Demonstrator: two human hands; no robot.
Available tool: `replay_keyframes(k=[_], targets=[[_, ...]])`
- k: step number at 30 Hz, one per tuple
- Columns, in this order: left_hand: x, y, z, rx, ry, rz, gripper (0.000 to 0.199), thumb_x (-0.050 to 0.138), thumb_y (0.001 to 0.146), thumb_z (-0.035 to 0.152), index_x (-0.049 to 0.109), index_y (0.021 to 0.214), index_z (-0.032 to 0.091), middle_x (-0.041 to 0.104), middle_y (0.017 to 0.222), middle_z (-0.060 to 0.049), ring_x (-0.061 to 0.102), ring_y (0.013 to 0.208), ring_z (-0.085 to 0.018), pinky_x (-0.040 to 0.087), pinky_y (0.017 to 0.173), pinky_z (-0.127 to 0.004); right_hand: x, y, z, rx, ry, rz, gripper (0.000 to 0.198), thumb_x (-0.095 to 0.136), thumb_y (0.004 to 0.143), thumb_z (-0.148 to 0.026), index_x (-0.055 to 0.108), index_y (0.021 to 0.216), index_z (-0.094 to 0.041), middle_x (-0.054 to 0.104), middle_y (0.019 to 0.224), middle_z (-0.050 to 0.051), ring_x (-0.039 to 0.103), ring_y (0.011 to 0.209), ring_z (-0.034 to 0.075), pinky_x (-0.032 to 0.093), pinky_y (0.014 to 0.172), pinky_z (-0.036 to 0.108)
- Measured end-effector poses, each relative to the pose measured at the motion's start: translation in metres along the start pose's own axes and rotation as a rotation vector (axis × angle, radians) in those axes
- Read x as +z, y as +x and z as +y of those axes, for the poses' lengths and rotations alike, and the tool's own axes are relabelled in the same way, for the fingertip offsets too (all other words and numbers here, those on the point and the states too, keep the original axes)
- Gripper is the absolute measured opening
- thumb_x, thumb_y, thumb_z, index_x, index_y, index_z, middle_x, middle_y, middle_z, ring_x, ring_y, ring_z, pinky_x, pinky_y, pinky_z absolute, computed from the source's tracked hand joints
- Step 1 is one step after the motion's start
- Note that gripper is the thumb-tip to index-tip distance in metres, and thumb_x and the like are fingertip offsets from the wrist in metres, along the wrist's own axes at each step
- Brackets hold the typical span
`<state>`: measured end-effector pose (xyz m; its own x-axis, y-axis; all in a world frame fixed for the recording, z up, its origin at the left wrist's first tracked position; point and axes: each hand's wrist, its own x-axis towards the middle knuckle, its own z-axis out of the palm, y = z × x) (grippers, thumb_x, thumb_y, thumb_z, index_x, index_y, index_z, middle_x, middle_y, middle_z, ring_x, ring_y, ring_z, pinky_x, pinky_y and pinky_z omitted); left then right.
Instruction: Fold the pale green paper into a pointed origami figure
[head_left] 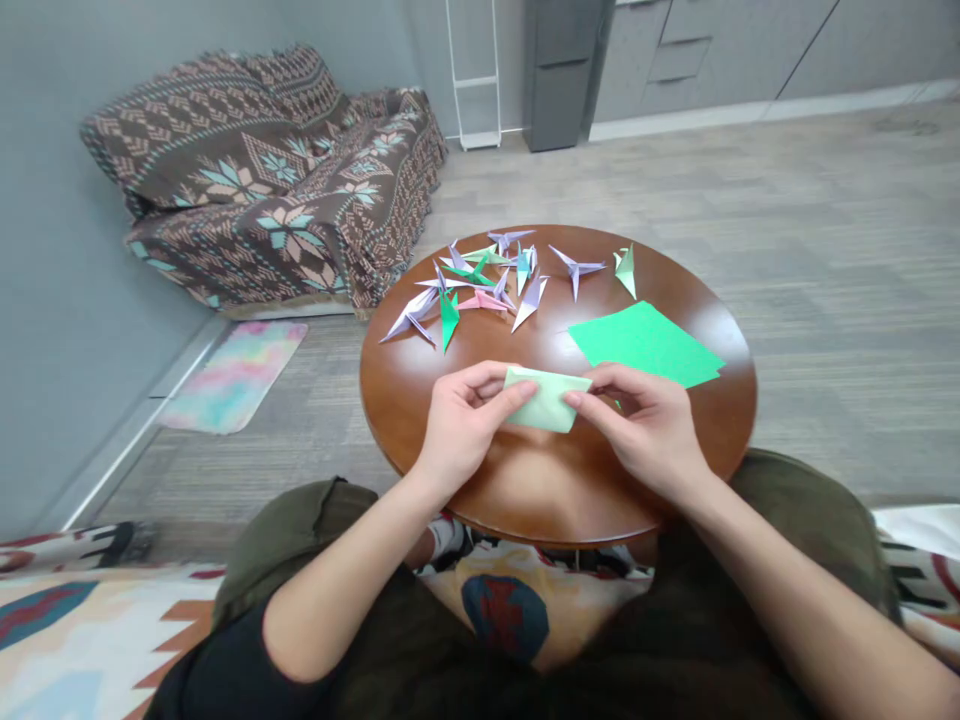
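A pale green folded sheet of paper [547, 402] is stretched between my two hands, just above the near half of a round wooden table [525, 500]. My left hand [469, 415] pinches its left end, thumb on top and fingers behind. At the other end, my right hand [641, 420] grips the upper right corner the same way. Beyond my right hand lies a stack of bright green paper sheets [645, 342]. Several folded paper cranes in purple, green, pink and white stand toward the far left, among them a pink crane [482, 301] and a purple crane [576, 270].
A light green crane [625, 270] sits near the table's far right edge. Past the table are a sofa with a patterned cover [277, 190], a pastel mat [236, 375], a white rack [476, 80] and a grey fridge [562, 75]. My knees flank the table.
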<state>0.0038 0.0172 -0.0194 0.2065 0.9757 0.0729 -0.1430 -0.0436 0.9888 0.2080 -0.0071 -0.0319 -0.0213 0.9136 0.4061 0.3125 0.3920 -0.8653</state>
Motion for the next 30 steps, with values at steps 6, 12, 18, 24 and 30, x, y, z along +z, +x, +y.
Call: replay_keyframes(k=[6,12,18,24,30], targets=[[-0.0026,-0.0007,0.0002,0.013,0.051,0.053,0.025,0.084,0.081,0.042,0.084,0.092,0.019,0.082,0.089,-0.004,0.074,0.077,-0.02,0.06,0.073,-0.03,0.0002,0.0004,-0.0026,-0.023,-0.042,0.008,0.016,0.078,0.09,-0.031,0.07,0.077,-0.024,0.074,0.075,-0.001,0.065,0.07,0.018,0.052,0.071,0.033],[-0.0026,-0.0002,-0.0007,0.014,0.034,0.069,0.023,0.085,0.08,0.04,0.084,0.09,0.019,0.082,0.085,-0.003,0.072,0.071,-0.018,0.059,0.071,-0.029,-0.0005,-0.0003,-0.0038,-0.03,-0.045,-0.003,0.017,0.078,0.09,-0.03,0.07,0.076,-0.024,0.075,0.076,-0.001,0.066,0.07,0.018,0.05,0.07,0.032],[-0.0019,-0.0008,0.0012,0.02,0.005,0.069,0.022,0.087,0.079,0.039,0.084,0.09,0.02,0.082,0.087,-0.003,0.072,0.073,-0.018,0.059,0.074,-0.029,-0.0011,-0.0006,-0.0037,-0.04,-0.025,-0.033,0.018,0.077,0.092,-0.03,0.069,0.077,-0.024,0.075,0.077,0.0,0.065,0.071,0.018,0.048,0.07,0.032],[-0.0013,-0.0009,0.0037,0.032,-0.019,0.092,0.02,0.088,0.078,0.037,0.084,0.088,0.02,0.083,0.09,-0.004,0.074,0.077,-0.019,0.059,0.074,-0.029,-0.0016,-0.0003,-0.0038,-0.05,-0.031,-0.047,0.018,0.076,0.093,-0.029,0.068,0.077,-0.023,0.075,0.077,0.0,0.065,0.071,0.018,0.047,0.071,0.032],[-0.0017,-0.0008,0.0027,0.062,-0.072,0.075,0.014,0.088,0.079,0.033,0.084,0.086,0.02,0.083,0.086,-0.002,0.072,0.071,-0.014,0.058,0.071,-0.024,-0.0008,-0.0007,-0.0041,-0.056,-0.034,-0.056,0.018,0.076,0.093,-0.027,0.068,0.078,-0.022,0.075,0.077,0.0,0.065,0.071,0.017,0.047,0.071,0.03]])
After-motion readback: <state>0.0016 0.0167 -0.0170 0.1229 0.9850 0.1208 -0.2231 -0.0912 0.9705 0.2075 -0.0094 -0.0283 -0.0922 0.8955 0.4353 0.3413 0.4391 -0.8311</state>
